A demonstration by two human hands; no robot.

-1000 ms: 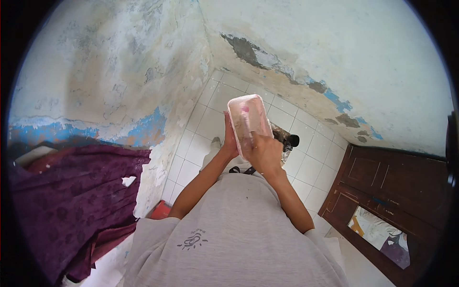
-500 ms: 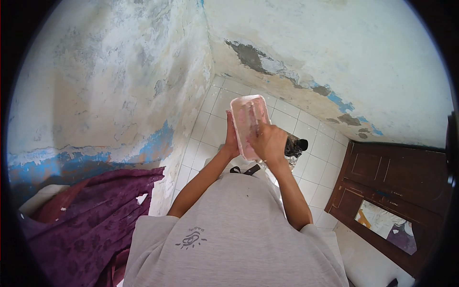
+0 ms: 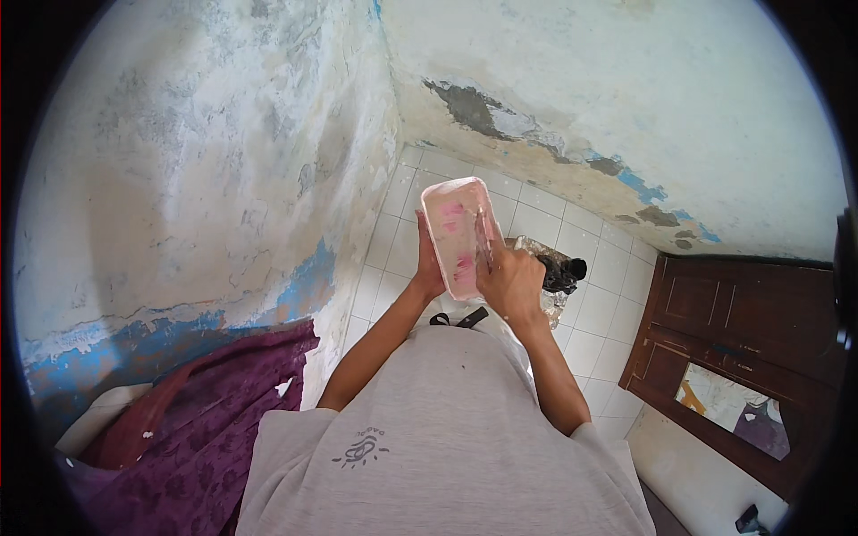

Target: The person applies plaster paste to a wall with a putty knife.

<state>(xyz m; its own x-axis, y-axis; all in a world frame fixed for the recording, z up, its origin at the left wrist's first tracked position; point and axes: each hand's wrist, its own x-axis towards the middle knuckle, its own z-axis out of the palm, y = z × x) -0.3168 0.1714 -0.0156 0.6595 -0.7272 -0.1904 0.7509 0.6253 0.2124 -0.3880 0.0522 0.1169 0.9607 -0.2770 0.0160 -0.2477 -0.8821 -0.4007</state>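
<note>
In front of my torso is a shallow, rectangular pinkish tray (image 3: 456, 182), its inside smeared with pale paste and brighter pink streaks. My left hand (image 3: 429, 264) grips the tray's left side, with the fingers partly hidden beneath it. Closed around a thin, flat-bladed scraper (image 3: 484, 230) is my right hand (image 3: 512, 284), at the tray's right side. The blade lies along the inner right wall of the tray. The scraper's handle is hidden in my fingers, so its full shape cannot be made out.
Beyond my right hand, a black object (image 3: 563, 273) rests on a paint-spattered surface above the white tiled floor (image 3: 536, 214). Peeling walls (image 3: 223, 179) meet in a corner ahead. Purple patterned cloth (image 3: 223, 411) hangs at left; a dark brown wooden cabinet (image 3: 733, 322) stands at right.
My right hand has drawn the scraper from the tray's middle toward its right wall, uncovering pink streaks inside. The tray has shifted slightly left, still in my left hand.
</note>
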